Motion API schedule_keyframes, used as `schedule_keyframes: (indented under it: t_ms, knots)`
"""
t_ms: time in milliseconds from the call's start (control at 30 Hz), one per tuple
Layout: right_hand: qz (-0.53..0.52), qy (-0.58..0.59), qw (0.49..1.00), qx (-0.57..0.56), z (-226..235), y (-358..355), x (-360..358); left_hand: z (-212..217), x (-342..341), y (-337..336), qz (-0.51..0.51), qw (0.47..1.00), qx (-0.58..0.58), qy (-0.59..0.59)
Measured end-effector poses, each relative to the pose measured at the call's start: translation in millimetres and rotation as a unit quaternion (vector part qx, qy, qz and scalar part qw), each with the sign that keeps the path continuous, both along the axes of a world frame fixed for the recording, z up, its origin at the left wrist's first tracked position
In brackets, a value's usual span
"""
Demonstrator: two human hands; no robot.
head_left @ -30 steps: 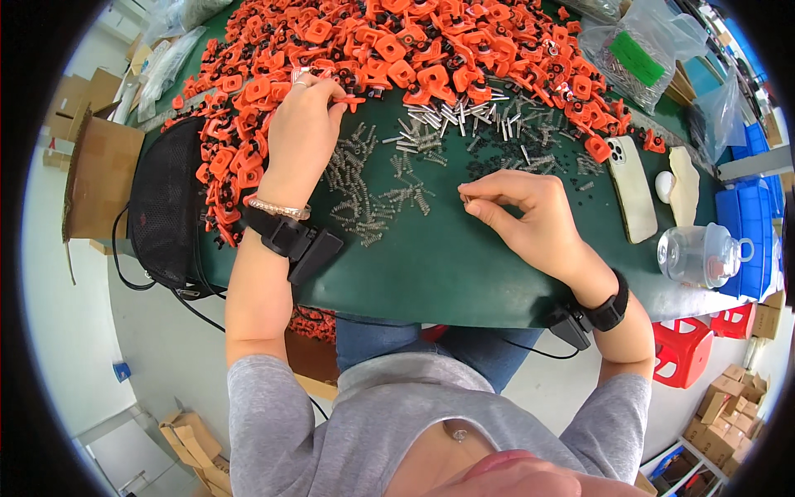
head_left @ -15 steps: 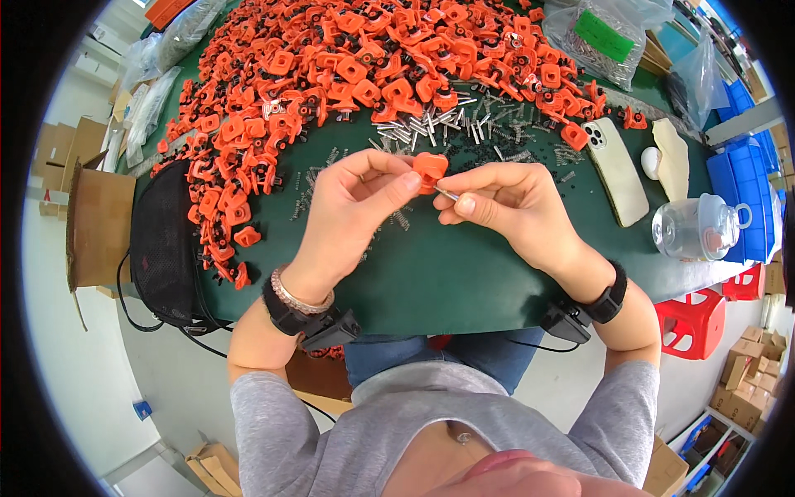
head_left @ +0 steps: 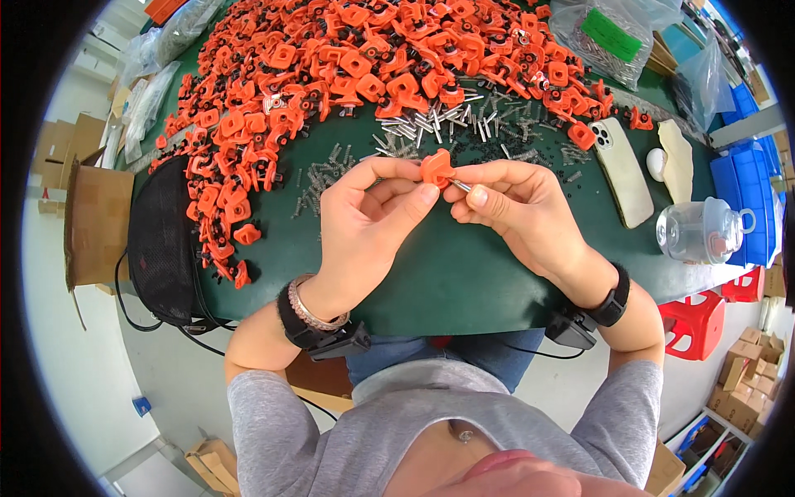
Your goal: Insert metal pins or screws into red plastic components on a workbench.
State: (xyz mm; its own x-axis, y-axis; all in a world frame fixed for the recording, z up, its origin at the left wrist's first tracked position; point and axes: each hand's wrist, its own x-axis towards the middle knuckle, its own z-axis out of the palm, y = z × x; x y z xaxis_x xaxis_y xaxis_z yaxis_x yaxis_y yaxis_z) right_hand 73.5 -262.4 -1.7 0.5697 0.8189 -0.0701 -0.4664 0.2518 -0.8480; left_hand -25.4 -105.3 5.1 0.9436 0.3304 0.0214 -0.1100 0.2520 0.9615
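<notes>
Between thumb and fingers my left hand (head_left: 373,203) pinches an orange plastic part (head_left: 436,167). My right hand (head_left: 517,199) is closed on a slim metal pin (head_left: 461,185), its tip touching the right side of the orange part. Both hands are raised over the near half of the green table. Behind them lie loose silver metal pins (head_left: 426,123), small springs (head_left: 515,123) and tiny black rings (head_left: 472,151). A big heap of orange parts with black fittings (head_left: 356,62) covers the far side and curves down the left.
To the right lie a phone (head_left: 623,172), a white egg-shaped thing (head_left: 656,164) and a clear plastic jug (head_left: 700,232) near blue bins (head_left: 749,203). A bag of metal pins (head_left: 609,41) sits at the far right. On the left is a black mesh bag (head_left: 161,240).
Both hands have shifted slightly to the right, and the left has turned a little. The orange part is tilted differently, with the pin still against it.
</notes>
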Motion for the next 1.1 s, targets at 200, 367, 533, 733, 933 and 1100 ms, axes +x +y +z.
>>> schedule_keyframes:
  t_ms: [200,367,533,733,933,1100]
  knots:
    - [0.018,0.070,0.997,0.034,0.1,0.4,-0.6,-3.2,-0.1,-1.2,0.020,0.997,0.054,-0.045]
    - [0.016,0.066,0.997,0.041,-2.5,1.6,-2.2,-3.3,-0.2,-5.9,0.030,0.999,0.020,-0.037]
    - [-0.027,-0.018,0.999,-0.009,-3.1,3.5,-6.3,-3.7,0.0,-8.0,0.029,0.998,0.032,-0.043]
    - [-0.077,-0.071,0.994,-0.041,-2.6,4.1,-10.5,-10.4,1.2,-10.5,0.036,0.992,0.099,-0.069]
    - [-0.064,-0.067,0.994,-0.063,-8.7,3.7,-4.8,-14.9,2.0,-7.2,0.015,0.984,0.159,-0.080]
    - [-0.062,-0.050,0.996,-0.032,2.5,9.6,-6.7,-10.4,1.9,-5.9,-0.025,0.992,0.117,-0.042]
